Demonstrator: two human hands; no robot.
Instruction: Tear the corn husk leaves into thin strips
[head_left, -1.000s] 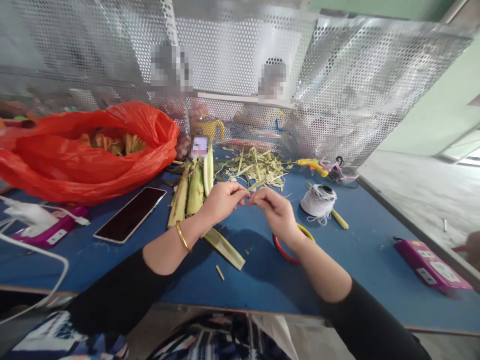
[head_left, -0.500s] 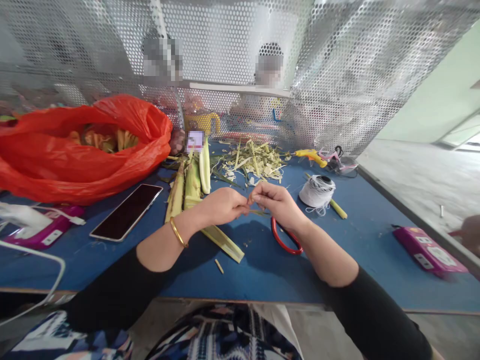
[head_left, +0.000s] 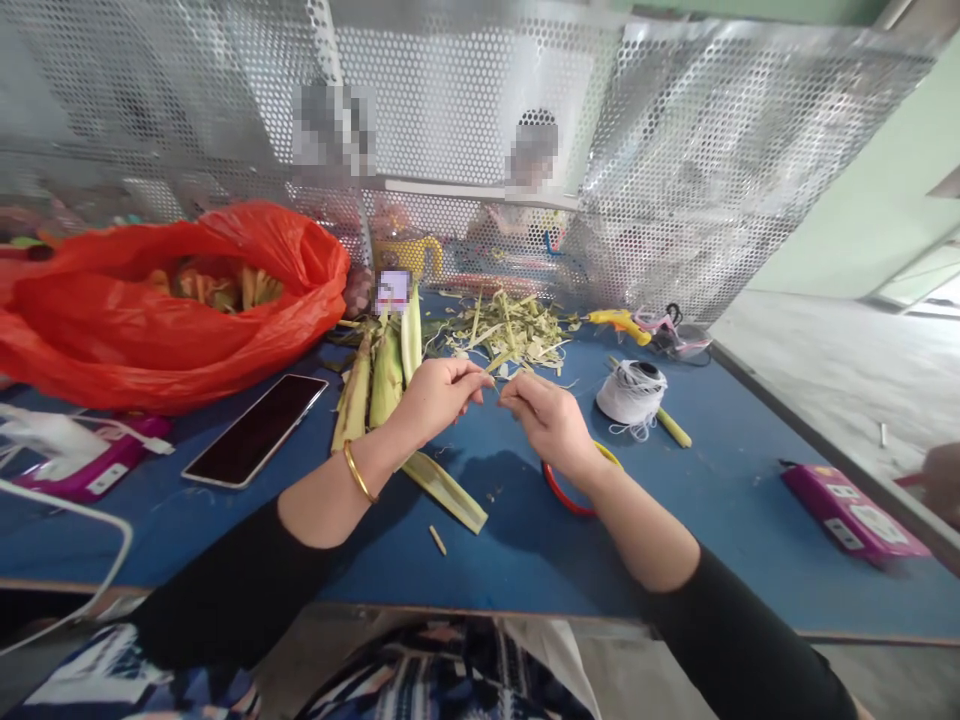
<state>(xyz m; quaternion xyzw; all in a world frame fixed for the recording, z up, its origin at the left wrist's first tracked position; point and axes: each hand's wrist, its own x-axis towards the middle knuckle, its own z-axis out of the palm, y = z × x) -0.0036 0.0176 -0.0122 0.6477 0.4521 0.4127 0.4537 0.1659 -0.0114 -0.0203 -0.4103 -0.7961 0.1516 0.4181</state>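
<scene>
My left hand [head_left: 444,395] and my right hand [head_left: 553,418] face each other over the table, both closed in a pinch. Between their fingertips runs a thin plant strip [head_left: 495,387], too small to make out fully. Under my right wrist lies a red and yellow loop [head_left: 556,488] that looks like a scissor handle, its rest hidden. Beside my left hand lie thick green stalk pieces [head_left: 387,375], and a flat split piece [head_left: 448,492] sticks out below it. A short pale bit [head_left: 438,540] rests near the front edge.
A red plastic bag [head_left: 292,290], a phone [head_left: 255,430] and a purple power strip [head_left: 131,455] occupy the left. Behind my hands is a pile of shavings [head_left: 517,330]. Rightward are a white thread spool [head_left: 634,392], a yellow glue gun [head_left: 619,323] and another purple power strip [head_left: 851,510]. Perforated mesh [head_left: 465,110] stands behind.
My hands have drawn slightly apart, with the thin strip now showing between the fingertips. More of the loop, including its yellow part, shows under my right wrist. The view has tilted slightly.
</scene>
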